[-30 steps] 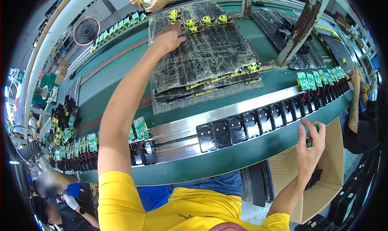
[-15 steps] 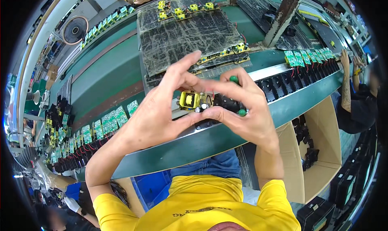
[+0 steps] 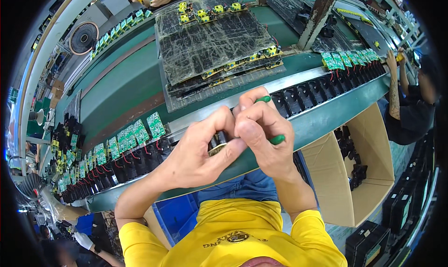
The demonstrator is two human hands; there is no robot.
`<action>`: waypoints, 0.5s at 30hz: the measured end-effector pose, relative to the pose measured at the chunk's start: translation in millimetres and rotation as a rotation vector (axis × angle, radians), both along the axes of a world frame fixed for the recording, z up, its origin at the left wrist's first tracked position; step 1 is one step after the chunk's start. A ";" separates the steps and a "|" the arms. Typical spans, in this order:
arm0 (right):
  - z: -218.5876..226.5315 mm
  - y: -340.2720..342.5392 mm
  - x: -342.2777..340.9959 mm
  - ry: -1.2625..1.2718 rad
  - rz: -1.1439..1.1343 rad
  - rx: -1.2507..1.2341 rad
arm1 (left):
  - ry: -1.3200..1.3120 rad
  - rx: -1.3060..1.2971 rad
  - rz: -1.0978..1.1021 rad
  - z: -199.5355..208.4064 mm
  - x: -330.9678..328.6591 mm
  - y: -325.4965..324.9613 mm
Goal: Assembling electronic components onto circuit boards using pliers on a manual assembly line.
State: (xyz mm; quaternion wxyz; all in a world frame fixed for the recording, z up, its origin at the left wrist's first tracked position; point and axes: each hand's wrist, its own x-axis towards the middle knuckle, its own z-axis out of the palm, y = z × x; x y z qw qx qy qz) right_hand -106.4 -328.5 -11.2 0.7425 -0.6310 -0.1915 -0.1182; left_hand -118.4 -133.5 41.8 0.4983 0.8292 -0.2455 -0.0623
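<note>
My left hand (image 3: 196,152) is closed round a small circuit board (image 3: 215,150). Only its edge and a dark part show between thumb and fingers. My right hand (image 3: 266,134) grips a pair of green-handled pliers; the two green handle ends (image 3: 277,139) stick out on its right side, and the jaws are hidden behind my fingers. Both hands meet fingertip to fingertip above the near edge of the bench, so the point where pliers and board come together cannot be seen.
Black casings with green boards (image 3: 156,124) on red wires line the rail to the left; more black casings (image 3: 317,90) stand along it to the right. Stacked dark sheets (image 3: 210,43) carry yellow-topped boards. A cardboard box (image 3: 331,187) of black parts stands below right. Other people work nearby.
Both hands have moved down, toward me, and closed in together. The board has tilted, so its yellow transformer no longer shows. The pliers have come along with my right hand.
</note>
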 end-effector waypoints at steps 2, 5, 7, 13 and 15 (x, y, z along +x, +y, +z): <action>-6.3 2.2 2.4 -0.103 0.035 0.106 | -0.099 -0.115 -0.065 -2.6 3.1 1.9; -6.5 5.8 0.6 -0.134 0.017 0.138 | -0.202 -0.276 0.003 -12.3 0.8 -9.6; 1.5 9.2 -4.0 -0.094 -0.043 0.099 | -0.316 -0.473 0.217 -19.6 -7.2 -27.3; 8.9 6.8 -10.7 0.330 0.087 0.535 | 0.184 -0.588 0.257 -5.6 -3.2 -24.4; -0.2 -6.3 -10.2 0.209 -0.009 0.268 | 0.235 -0.471 0.251 4.2 3.6 -15.7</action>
